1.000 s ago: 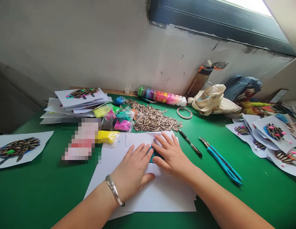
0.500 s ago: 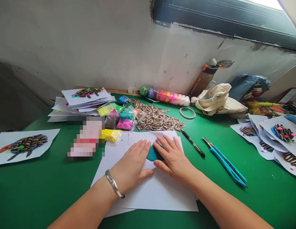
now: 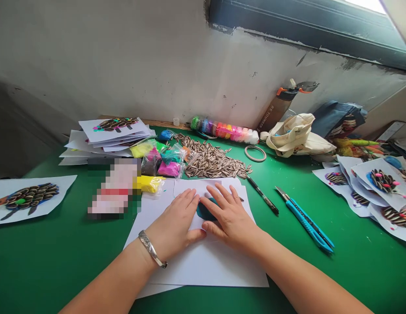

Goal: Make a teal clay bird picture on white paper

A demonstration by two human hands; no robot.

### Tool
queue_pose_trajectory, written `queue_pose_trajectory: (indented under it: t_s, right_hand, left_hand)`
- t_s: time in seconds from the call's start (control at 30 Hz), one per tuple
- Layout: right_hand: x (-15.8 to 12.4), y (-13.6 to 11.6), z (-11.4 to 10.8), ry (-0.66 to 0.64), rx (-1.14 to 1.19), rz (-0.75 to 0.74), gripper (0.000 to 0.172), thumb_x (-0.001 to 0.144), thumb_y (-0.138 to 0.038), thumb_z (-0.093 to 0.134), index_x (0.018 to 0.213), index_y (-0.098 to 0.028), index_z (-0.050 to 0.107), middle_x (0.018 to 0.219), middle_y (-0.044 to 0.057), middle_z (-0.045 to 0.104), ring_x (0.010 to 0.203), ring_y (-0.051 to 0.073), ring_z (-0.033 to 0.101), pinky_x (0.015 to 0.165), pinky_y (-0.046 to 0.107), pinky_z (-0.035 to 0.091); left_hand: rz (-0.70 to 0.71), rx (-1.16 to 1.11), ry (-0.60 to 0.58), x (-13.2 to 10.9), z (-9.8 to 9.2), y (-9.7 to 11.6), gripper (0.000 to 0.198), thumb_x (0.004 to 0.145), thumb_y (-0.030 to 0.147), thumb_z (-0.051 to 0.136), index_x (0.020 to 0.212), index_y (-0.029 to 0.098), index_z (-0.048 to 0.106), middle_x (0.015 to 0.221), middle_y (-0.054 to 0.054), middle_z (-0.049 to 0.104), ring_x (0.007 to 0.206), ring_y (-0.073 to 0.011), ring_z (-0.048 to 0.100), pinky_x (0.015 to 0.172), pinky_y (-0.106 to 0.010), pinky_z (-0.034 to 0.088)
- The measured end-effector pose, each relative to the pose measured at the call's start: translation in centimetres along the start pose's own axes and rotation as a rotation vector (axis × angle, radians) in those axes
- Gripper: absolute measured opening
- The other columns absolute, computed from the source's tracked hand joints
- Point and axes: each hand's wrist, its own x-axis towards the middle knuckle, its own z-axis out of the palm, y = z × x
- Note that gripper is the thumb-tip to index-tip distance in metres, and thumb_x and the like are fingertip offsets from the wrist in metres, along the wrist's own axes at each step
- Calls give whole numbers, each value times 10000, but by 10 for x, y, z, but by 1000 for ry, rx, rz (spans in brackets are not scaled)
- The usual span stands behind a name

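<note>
A flat teal patch of modelling clay [image 3: 205, 212] lies on white paper [image 3: 219, 266] in front of me, partly covered by my fingers. My left hand [image 3: 177, 220] rests flat on the paper just left of the clay, fingers stretched out and close together. On the right, my right hand [image 3: 229, 216] lies with its fingers spread, the index finger across the clay. Neither hand is wrapped around anything. A small dark pointed shape [image 3: 241, 199] shows past my right fingertips; I cannot tell what it is.
Beyond the paper are a heap of sunflower seeds [image 3: 216, 161] and bagged coloured clay [image 3: 172, 168]. To the right lie a black pen [image 3: 263, 196] and a blue cutter [image 3: 305, 220] with its blade out. Seed pictures [image 3: 35, 198] lie at left, others [image 3: 384, 183] at right.
The whole view has shifted slightly, so things sit a little further left. My right hand's fingers have moved slightly over the clay, and a dark tip now shows beside them.
</note>
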Motion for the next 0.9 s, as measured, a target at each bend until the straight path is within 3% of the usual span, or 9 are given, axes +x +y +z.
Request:
queue_pose_trajectory:
  t_s: [0.3,0.47,0.9]
  right_hand:
    - [0,0,2,-5,3,-22,530,938,-539,399,1394,-276,454,1509,122,349,1405,374,217,1085,686,142]
    - [2,-2,-1,-16,18,-26,457,935,-535,406,1306,-299,535,1487,102,379,1397,370,229,1079,687,146]
    - [3,-2,-2,-20,12,-47,417,951,-485,405,1323,-326,508,1502,98,348,1403,360,216,1085,669,139]
  left_hand:
    - [-37,67,-27,1,2,-1,816,810,509,607,1444,70,341,1532,-193,271,1429,-311,215,1166,-489,226]
    - [-48,49,-12,3,1,-3,841,775,505,634,1441,81,344,1528,-200,275,1426,-329,217,1156,-509,237]
    - [-60,34,-32,2,-1,-1,831,767,518,627,1433,100,357,1535,-197,258,1431,-328,200,1157,-507,222]
